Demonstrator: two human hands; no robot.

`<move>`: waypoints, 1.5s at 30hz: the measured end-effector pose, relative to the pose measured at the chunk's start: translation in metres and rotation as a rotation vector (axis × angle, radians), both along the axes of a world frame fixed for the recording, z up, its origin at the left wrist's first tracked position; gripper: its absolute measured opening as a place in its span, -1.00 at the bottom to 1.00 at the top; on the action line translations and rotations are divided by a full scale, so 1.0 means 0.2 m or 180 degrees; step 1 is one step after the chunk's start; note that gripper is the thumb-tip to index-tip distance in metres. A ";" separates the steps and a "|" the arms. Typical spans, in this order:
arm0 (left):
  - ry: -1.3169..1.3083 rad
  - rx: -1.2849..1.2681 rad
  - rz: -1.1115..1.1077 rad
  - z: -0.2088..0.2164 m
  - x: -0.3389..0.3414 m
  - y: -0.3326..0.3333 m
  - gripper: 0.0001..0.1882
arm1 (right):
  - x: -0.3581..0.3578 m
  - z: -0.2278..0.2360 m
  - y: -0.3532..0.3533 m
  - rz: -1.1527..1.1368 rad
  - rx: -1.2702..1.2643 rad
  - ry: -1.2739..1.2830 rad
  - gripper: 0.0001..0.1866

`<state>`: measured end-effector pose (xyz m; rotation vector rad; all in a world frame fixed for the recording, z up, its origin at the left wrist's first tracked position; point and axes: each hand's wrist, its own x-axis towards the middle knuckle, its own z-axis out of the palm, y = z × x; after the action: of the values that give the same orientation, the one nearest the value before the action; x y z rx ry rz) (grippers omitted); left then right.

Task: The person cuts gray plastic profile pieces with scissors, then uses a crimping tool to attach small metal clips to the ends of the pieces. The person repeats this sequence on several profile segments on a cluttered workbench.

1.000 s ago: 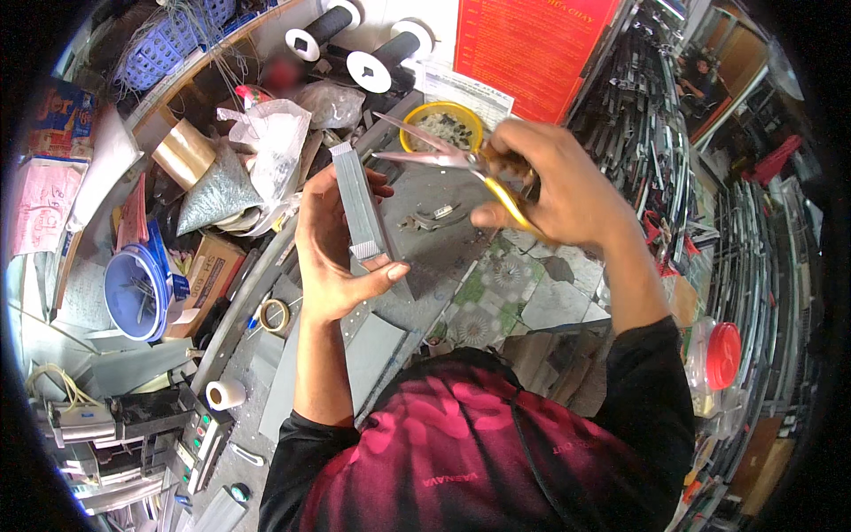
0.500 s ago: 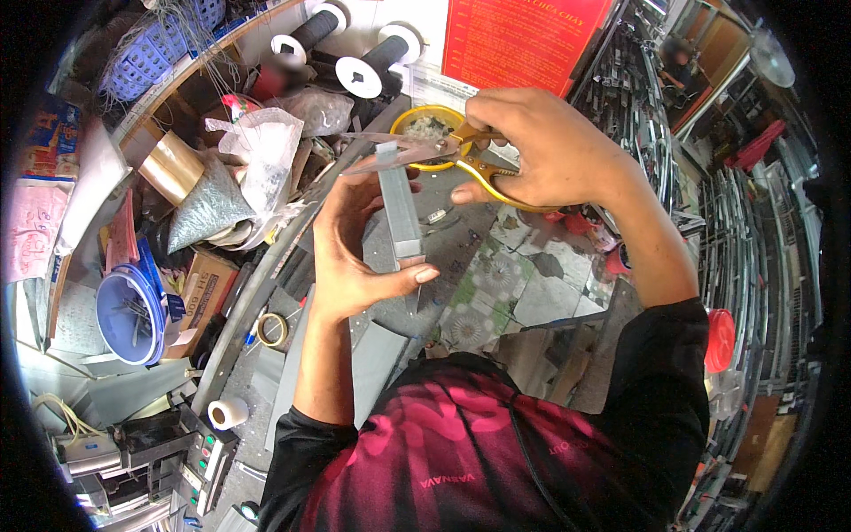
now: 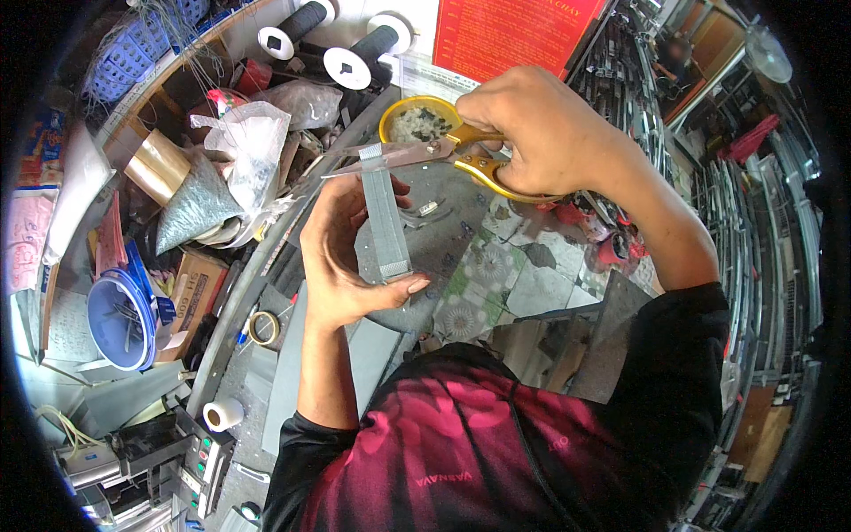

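Note:
Upright in my left hand (image 3: 330, 253) is a narrow grey block of folded, finely ribbed mesh (image 3: 384, 217). My thumb presses its lower end while the curled fingers sit behind its upper part. My right hand (image 3: 554, 133) grips scissors (image 3: 415, 154) by their yellow handles, fingers wrapped through the loops. The blades point left and lie across the top end of the block, slightly apart. Whether they touch the mesh on both sides, I cannot tell.
Beyond the scissors, a yellow bowl (image 3: 417, 99) contains pale and dark scraps. Tape rolls (image 3: 223, 414) and a blue bucket (image 3: 108, 310) are at left. Plastic bags (image 3: 253, 146) and two black spools (image 3: 372, 55) crowd the back. Metal profiles (image 3: 745, 257) line the right.
The block has turned, showing more of its ribbed broad face. The scissor blades have come closer together at its top end. My right hand has risen slightly.

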<state>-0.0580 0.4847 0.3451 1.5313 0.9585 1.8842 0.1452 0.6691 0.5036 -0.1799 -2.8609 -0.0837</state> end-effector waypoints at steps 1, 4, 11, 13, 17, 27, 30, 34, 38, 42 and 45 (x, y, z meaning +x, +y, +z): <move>-0.0021 -0.0016 -0.0020 0.00 0.00 0.00 0.13 | 0.00 -0.02 0.01 0.0051 0.0005 0.0055 -0.72; -0.0109 0.0033 -0.0174 -0.01 -0.02 -0.01 0.15 | 0.02 -0.06 0.03 0.0155 -0.0013 0.0221 -0.72; -0.0254 0.0185 -0.0256 -0.02 -0.05 0.00 0.25 | 0.09 0.01 0.18 -0.1102 -0.0063 -0.0276 -0.72; -0.0252 0.0053 -0.0172 -0.02 -0.05 -0.01 0.25 | 0.12 0.00 0.12 -0.0390 -0.0492 0.0355 -0.68; -0.0187 -0.0028 -0.0054 -0.01 -0.02 -0.01 0.25 | 0.19 -0.02 -0.10 0.0354 -0.0808 0.0146 -0.60; -0.0155 0.0029 0.0111 -0.02 0.07 0.02 0.17 | 0.20 0.01 -0.43 0.0099 0.0029 0.0036 -0.34; -0.0141 0.0015 0.0116 -0.03 0.07 0.02 0.17 | 0.22 0.04 -0.45 0.0004 0.0227 0.0019 -0.40; -0.0186 0.0047 -0.0214 0.00 0.05 0.00 0.28 | 0.24 0.06 -0.45 -0.0033 0.0227 0.0001 -0.51; -0.0197 -0.0010 -0.0180 -0.01 0.03 -0.03 0.26 | 0.26 0.05 -0.46 0.0003 0.0103 -0.0011 -0.60; -0.0189 -0.0061 0.0124 -0.08 -0.02 -0.07 0.32 | 0.32 -0.01 -0.33 -0.0135 -0.0250 0.0562 -0.63; 0.0595 -0.0092 0.0704 -0.14 -0.05 -0.16 0.36 | 0.37 -0.15 -0.14 -0.0812 -0.0155 0.1039 -0.61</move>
<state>-0.0682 0.4517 0.3168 1.6649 1.2796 1.8884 0.2187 0.6416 0.4738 -0.5175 -2.5032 -0.0311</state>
